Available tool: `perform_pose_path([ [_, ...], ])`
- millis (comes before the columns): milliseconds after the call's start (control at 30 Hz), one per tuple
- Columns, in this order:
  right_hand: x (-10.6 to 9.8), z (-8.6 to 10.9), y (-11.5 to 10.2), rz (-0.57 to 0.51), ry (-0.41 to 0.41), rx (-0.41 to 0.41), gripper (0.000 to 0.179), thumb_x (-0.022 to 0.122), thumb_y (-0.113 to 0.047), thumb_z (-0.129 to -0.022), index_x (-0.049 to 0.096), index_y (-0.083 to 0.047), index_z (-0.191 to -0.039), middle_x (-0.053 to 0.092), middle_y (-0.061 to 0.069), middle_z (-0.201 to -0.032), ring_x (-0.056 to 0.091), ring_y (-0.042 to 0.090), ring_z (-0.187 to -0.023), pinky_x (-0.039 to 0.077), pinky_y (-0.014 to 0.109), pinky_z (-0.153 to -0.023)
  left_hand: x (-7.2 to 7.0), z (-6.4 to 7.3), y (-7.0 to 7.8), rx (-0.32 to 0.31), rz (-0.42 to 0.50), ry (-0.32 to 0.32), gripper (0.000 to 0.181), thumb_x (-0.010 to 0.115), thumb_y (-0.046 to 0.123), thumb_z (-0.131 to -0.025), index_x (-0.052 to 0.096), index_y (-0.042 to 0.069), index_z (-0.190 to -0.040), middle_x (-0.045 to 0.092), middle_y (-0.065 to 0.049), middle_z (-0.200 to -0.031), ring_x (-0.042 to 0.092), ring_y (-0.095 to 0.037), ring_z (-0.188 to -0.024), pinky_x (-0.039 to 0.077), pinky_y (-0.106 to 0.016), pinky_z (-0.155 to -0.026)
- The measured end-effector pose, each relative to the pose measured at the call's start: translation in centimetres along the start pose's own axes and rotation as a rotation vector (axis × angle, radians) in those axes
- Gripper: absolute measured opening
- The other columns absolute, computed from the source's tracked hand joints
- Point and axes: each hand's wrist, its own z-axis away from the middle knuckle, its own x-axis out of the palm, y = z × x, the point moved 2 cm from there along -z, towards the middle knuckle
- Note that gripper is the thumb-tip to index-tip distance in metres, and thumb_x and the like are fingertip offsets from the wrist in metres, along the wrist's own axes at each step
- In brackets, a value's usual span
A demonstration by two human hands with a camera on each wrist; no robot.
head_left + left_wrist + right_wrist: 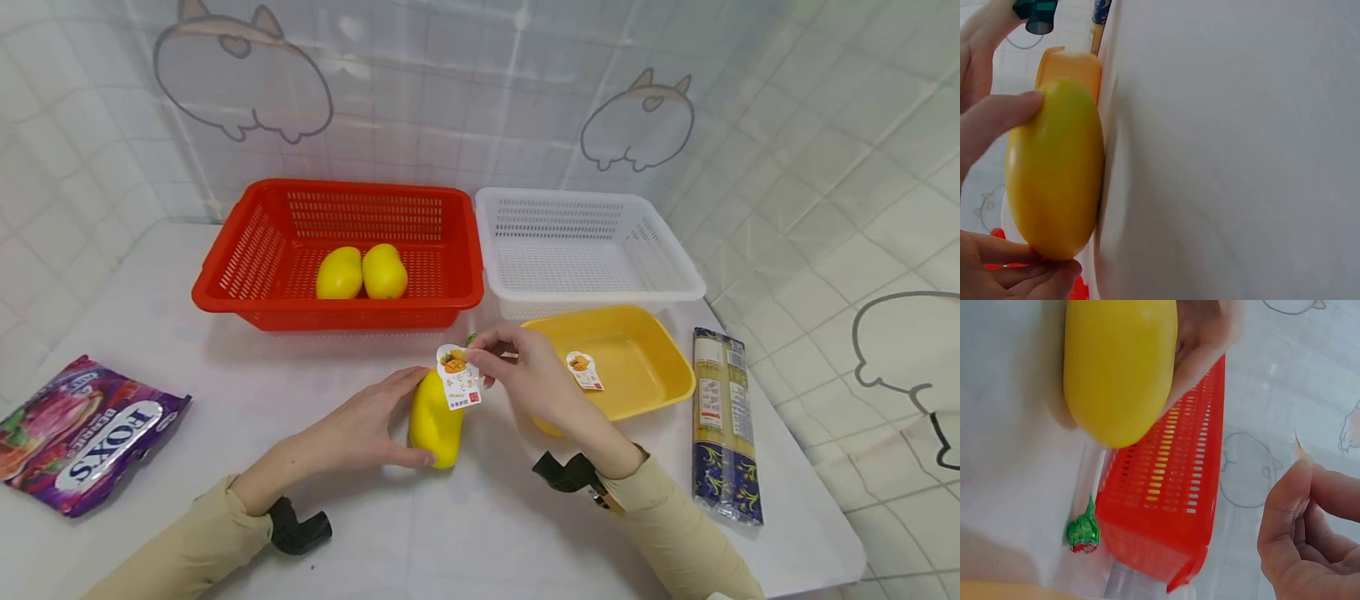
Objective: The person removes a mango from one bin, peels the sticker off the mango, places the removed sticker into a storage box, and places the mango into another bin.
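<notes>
A yellow mango [435, 421] lies on the table in front of me. My left hand [360, 425] holds it from the left, thumb at the near end and fingers at the far end, as the left wrist view of the mango [1057, 175] shows. Just above the mango, my right hand [532, 371] pinches a white mango sticker [457, 379] by its right edge between thumb and forefinger. In the right wrist view the sticker [1299, 447] appears edge-on at the fingertips of the right hand [1310, 531].
Behind stand a red basket [337, 315] with two mangoes [340, 273] and a white basket [592, 296]. A yellow tray [637, 333] holds another sticker [583, 369]. A green-wrapped lollipop [1083, 532] lies by the red basket. A purple FOX'S bag [90, 433] is left, a pasta pack [723, 417] right.
</notes>
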Motion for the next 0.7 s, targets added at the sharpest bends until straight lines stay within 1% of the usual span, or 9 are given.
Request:
perform_pose_path([
  [67, -0.21, -0.05, -0.13, 0.005, -0.02, 0.013, 0.008, 0.068, -0.015, -0.096, 0.069, -0.009, -0.101, 0.066, 0.006, -0.088, 0.063, 0.028, -0.074, 0.058, 0.037, -0.072, -0.02, 0.03, -0.07, -0.005, 0.006, -0.002, 0.114, 0.082, 0.062, -0.069, 0.032, 0.007, -0.156, 0.036, -0.01, -0.159, 0.04, -0.03, -0.143, 0.039, -0.055, -0.113],
  [133, -0.24, -0.13, -0.1, 0.007, -0.031, 0.019, 0.01, 0.068, -0.015, -0.096, 0.07, -0.008, -0.103, 0.066, 0.006, -0.09, 0.064, 0.031, -0.075, 0.059, 0.044, -0.075, -0.06, 0.04, -0.12, -0.004, 0.008, -0.001, 0.114, 0.082, 0.062, -0.07, 0.032, 0.007, -0.156, 0.037, -0.01, -0.159, 0.04, -0.03, -0.143, 0.039, -0.055, -0.113],
  [200, -0.26, -0.19, 0.02, 0.018, -0.026, 0.023, 0.01, 0.069, -0.015, -0.095, 0.07, -0.008, -0.103, 0.066, 0.006, -0.091, 0.064, 0.034, -0.076, 0.058, 0.05, -0.076, -0.11, 0.03, -0.14, -0.004, 0.01, -0.005, 0.113, 0.082, 0.061, -0.07, 0.032, 0.008, -0.156, 0.037, -0.009, -0.159, 0.041, -0.03, -0.142, 0.04, -0.055, -0.112],
  [233, -0.27, -0.23, 0.06, 0.032, -0.019, 0.026, 0.009, 0.069, -0.015, -0.095, 0.071, -0.009, -0.102, 0.066, 0.005, -0.09, 0.064, 0.033, -0.076, 0.058, 0.05, -0.075, -0.12, 0.04, -0.17, -0.006, 0.012, -0.006, 0.113, 0.082, 0.062, -0.07, 0.032, 0.008, -0.156, 0.037, -0.009, -0.159, 0.04, -0.03, -0.143, 0.04, -0.055, -0.112],
  [333, -0.39, -0.33, 0.19, 0.074, 0.016, 0.029, 0.007, 0.07, -0.017, -0.095, 0.072, -0.013, -0.099, 0.067, 0.003, -0.085, 0.063, 0.027, -0.073, 0.058, 0.042, -0.071, -0.19, 0.06, -0.16, -0.011, 0.018, -0.009, 0.113, 0.082, 0.062, -0.069, 0.032, 0.009, -0.156, 0.036, -0.009, -0.159, 0.039, -0.03, -0.143, 0.039, -0.056, -0.113],
  [433, -0.58, -0.39, 0.15, 0.095, 0.036, 0.025, 0.006, 0.07, -0.018, -0.095, 0.073, -0.014, -0.098, 0.066, 0.002, -0.082, 0.064, 0.026, -0.072, 0.055, 0.032, -0.067, -0.29, 0.05, -0.11, -0.009, 0.02, -0.005, 0.113, 0.083, 0.062, -0.069, 0.032, 0.01, -0.156, 0.036, -0.009, -0.159, 0.039, -0.03, -0.144, 0.038, -0.056, -0.113],
  [567, -0.72, -0.44, 0.06, 0.089, 0.04, 0.029, 0.007, 0.07, -0.018, -0.095, 0.073, -0.013, -0.098, 0.066, 0.003, -0.084, 0.065, 0.031, -0.074, 0.054, 0.029, -0.066, -0.31, 0.04, -0.08, -0.004, 0.014, -0.002, 0.113, 0.083, 0.061, -0.069, 0.032, 0.009, -0.156, 0.037, -0.008, -0.159, 0.039, -0.03, -0.144, 0.038, -0.055, -0.114],
  [633, -0.78, -0.42, 0.02, 0.093, 0.046, 0.037, 0.007, 0.07, -0.018, -0.095, 0.073, -0.012, -0.098, 0.067, 0.003, -0.086, 0.065, 0.03, -0.075, 0.055, 0.029, -0.067, -0.25, 0.04, -0.09, -0.006, 0.014, -0.004, 0.113, 0.083, 0.062, -0.069, 0.033, 0.009, -0.156, 0.037, -0.008, -0.159, 0.039, -0.03, -0.143, 0.038, -0.055, -0.113],
  [700, -0.88, -0.38, 0.02, 0.101, 0.06, 0.042, 0.008, 0.07, -0.018, -0.095, 0.072, -0.012, -0.099, 0.067, 0.003, -0.088, 0.064, 0.025, -0.075, 0.056, 0.029, -0.068, -0.17, 0.03, -0.12, -0.011, 0.014, -0.004, 0.113, 0.083, 0.062, -0.068, 0.033, 0.009, -0.155, 0.037, -0.008, -0.159, 0.039, -0.03, -0.143, 0.039, -0.055, -0.113],
])
